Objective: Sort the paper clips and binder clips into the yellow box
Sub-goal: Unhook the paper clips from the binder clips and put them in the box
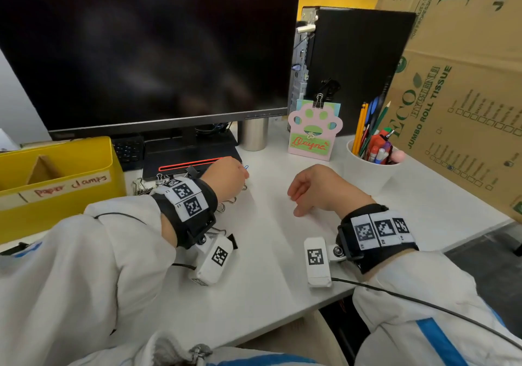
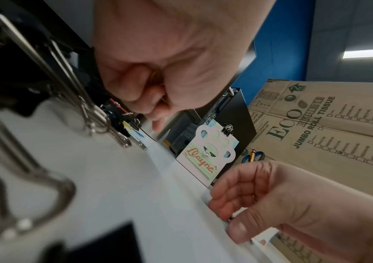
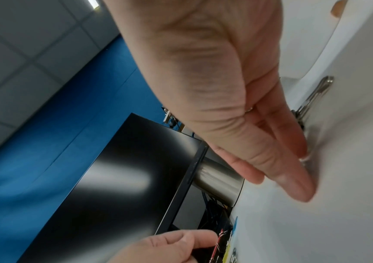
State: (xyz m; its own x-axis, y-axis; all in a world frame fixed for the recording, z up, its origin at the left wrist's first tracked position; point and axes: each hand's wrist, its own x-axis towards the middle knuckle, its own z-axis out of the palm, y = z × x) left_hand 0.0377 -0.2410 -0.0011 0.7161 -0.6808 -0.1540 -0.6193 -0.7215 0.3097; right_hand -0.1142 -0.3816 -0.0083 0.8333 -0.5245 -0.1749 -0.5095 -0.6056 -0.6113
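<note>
The yellow box point(image 1: 56, 213), labelled "paper clamps", stands at the left of the white desk point(image 1: 268, 252). My left hand point(image 1: 240, 182) is curled into a fist by the monitor base; in the left wrist view my left hand point(image 2: 156, 106) shows yellow paper clip wire point(image 2: 157, 75) inside it. A blue paper clip point(image 1: 246, 167) lies just beyond its knuckles. Several binder clips point(image 1: 141, 186) lie beside and under that wrist, large in the left wrist view as binder clips point(image 2: 95, 113). My right hand point(image 1: 295, 203) rests fingertips-down at mid-desk, its fingers point(image 3: 293, 178) pressing a silver paper clip point(image 3: 304, 158). A binder clip point(image 3: 313, 99) lies behind them.
A dark monitor point(image 1: 141, 40) on a black base point(image 1: 192, 150) fills the back, with a steel cup point(image 1: 252, 133), a paw-shaped card point(image 1: 313, 131) and a PC tower point(image 1: 353, 63). A white pen cup point(image 1: 367, 173) and cardboard boxes point(image 1: 466, 83) stand at the right.
</note>
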